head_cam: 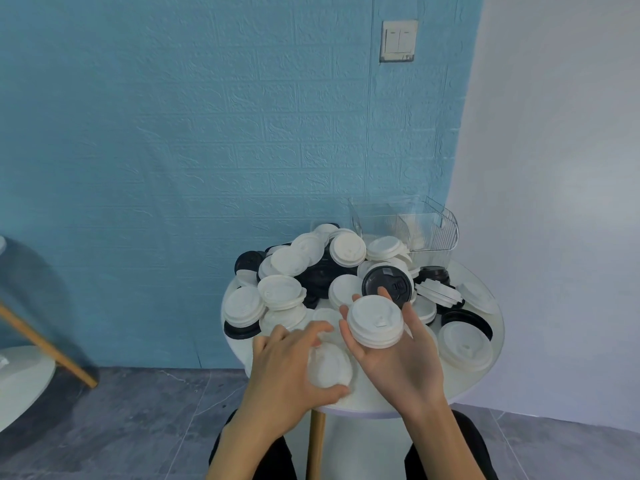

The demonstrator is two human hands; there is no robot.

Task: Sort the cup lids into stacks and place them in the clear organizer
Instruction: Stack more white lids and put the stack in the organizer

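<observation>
The right hand (391,355) was held palm up over the near part of the round white bench (381,398). A short stack of white lids (375,322) rested on its fingers, which curled loosely around the stack's rim. The left hand (287,368) was lower and just beside it, gripping a single white lid (329,365) between thumb and fingers; this lid was blurred, so its orientation could not be determined.

The remaining lids (311,271), white and black mixed, lay in a loose heap that covered most of the bench. A black lid (388,284) stood tilted directly behind the right hand. The clear organizer (415,226) stood at the far right edge of the bench, behind the heap. No stack could be made out inside it, though its transparent walls made this hard to confirm.

Step in hand, as judged: building a white stack, with the organizer not yet loaded and most of the sorting outstanding.

The next move would probably call for the following:
1. Turn the single lid to match the stack, dome side up.
2. Centre it over the stack and press it down until it nests.
3. Keep the right hand level so the stack does not slide off.

Black lids would need a separate stack.
</observation>
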